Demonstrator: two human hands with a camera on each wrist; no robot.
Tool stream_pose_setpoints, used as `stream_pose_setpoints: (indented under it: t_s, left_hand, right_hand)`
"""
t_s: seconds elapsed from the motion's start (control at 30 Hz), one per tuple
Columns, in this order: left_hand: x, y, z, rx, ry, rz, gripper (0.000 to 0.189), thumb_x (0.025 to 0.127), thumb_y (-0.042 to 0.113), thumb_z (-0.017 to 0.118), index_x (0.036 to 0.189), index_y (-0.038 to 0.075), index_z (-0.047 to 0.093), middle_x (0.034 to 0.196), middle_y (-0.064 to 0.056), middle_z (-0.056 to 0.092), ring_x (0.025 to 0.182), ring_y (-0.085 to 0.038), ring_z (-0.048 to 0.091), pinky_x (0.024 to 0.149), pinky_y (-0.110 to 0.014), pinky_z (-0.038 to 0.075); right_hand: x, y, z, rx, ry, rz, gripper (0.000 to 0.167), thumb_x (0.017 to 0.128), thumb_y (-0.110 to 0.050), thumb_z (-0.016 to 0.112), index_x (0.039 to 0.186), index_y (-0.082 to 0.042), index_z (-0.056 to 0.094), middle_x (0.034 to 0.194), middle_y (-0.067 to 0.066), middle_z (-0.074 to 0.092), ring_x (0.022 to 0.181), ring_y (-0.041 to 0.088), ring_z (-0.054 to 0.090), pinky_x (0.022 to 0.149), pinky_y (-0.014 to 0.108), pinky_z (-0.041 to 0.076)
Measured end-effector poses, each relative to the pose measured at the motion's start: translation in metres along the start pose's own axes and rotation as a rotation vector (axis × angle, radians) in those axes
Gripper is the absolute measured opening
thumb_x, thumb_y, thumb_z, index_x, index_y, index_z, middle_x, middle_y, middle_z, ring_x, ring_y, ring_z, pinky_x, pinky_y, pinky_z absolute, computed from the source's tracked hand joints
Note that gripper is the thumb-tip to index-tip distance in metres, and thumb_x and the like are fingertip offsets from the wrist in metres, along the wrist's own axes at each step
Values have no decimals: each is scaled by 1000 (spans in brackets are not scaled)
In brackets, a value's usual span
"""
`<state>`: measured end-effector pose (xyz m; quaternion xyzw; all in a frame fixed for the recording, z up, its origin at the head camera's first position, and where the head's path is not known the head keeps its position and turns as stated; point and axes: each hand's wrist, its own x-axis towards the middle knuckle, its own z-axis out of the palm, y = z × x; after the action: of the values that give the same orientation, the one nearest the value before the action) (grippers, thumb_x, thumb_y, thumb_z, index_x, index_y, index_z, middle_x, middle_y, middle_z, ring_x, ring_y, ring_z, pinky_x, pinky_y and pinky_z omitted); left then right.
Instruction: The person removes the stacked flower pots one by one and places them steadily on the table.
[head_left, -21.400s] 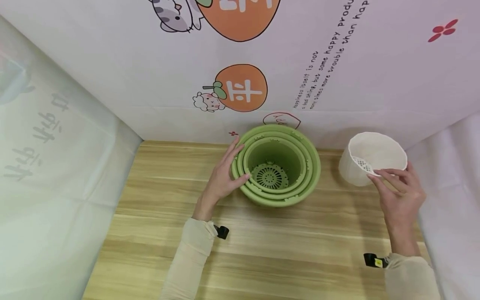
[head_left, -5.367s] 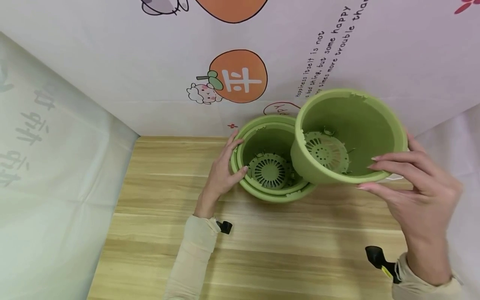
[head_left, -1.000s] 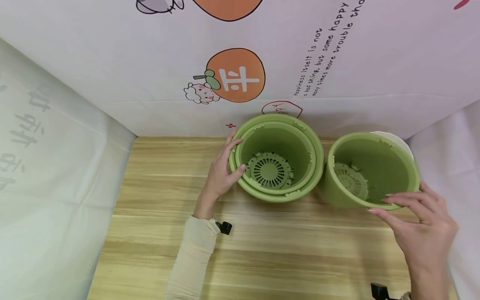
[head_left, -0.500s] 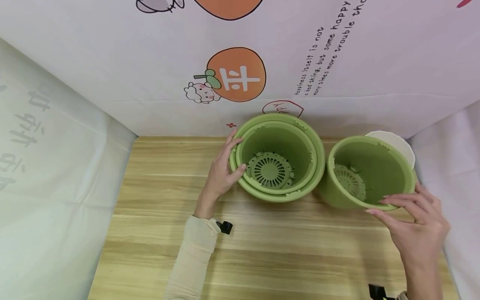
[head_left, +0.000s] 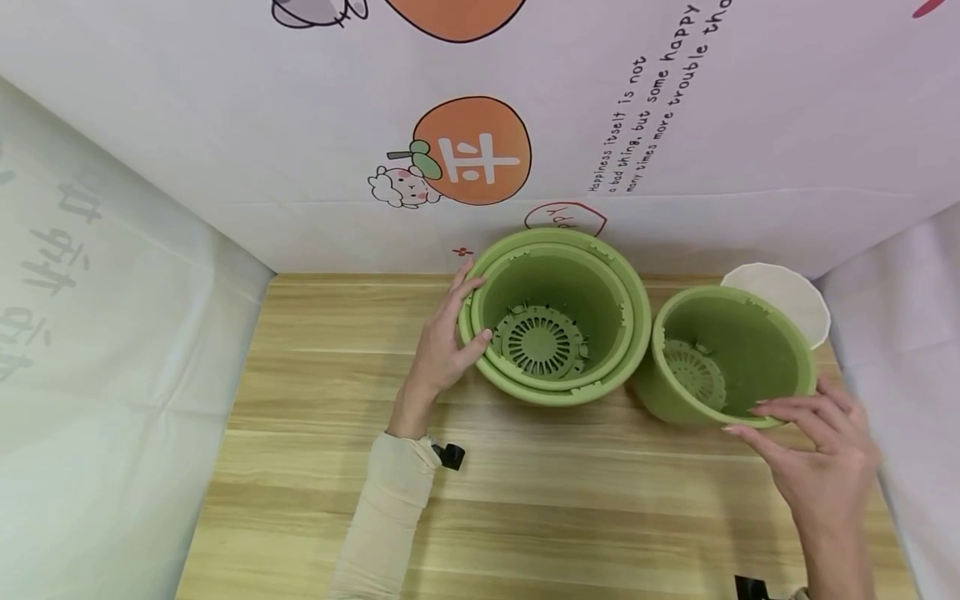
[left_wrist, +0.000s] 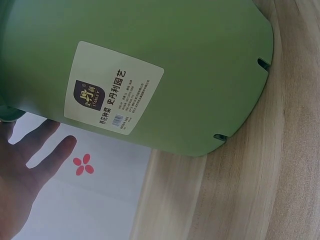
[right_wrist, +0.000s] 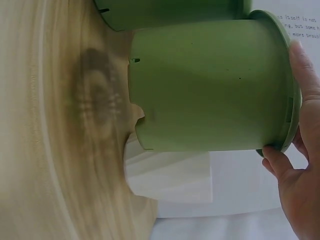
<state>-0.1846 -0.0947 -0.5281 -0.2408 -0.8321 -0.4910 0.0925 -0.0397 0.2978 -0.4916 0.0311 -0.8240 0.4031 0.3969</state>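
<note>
Two green plastic flowerpots (head_left: 570, 275) stand nested at the back of the table, with slotted bases inside. My left hand (head_left: 442, 346) grips their left rim, thumb over the top and fingers outside. A printed label (left_wrist: 114, 87) shows on the outer pot's side in the left wrist view. To their right, my right hand (head_left: 828, 450) pinches the near right rim of a smaller green flowerpot (head_left: 765, 346). This pot is raised and slightly tilted, its shadow (right_wrist: 97, 100) on the wood below. A white flowerpot (head_left: 791, 300) stands behind it, partly hidden.
The wooden table (head_left: 562, 500) meets a printed white back sheet (head_left: 300, 167). Pale sheets close off the left and right sides, the right one near my right hand. Black wrist cameras (head_left: 450, 456) sit on both wrists.
The smallest green pot, nested with the others at first, is now in my right hand. Over the last second it has come left and nearer me, uncovering more of the white pot.
</note>
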Motion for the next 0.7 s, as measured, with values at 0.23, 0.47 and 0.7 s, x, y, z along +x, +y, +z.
stream_pose_setpoints:
  t_s: [0.23,0.47,0.7]
  left_hand:
    - [0,-1,1,-10,-1,1,71,85,36,57,150,14,40,165,-6,20,146,-31,30,106,-50,44]
    - [-1,0,0,-19,1,-12,71,84,36,58,149,15,40,166,1,17,146,-29,31,99,-44,51]
    - [-1,1,0,-28,-3,-18,71,84,34,59,150,16,40,165,8,16,146,-32,31,102,-45,48]
  right_hand:
    - [-9,1,1,-25,-15,16,77,62,-65,80,64,11,66,85,-24,66,122,29,57,110,34,39]
    - [-15,6,8,-32,7,-31,73,66,-63,79,63,10,67,72,-1,69,113,11,60,110,42,38]
    - [-25,16,10,-50,3,-23,72,66,-63,79,63,8,68,71,5,70,113,15,60,110,46,39]
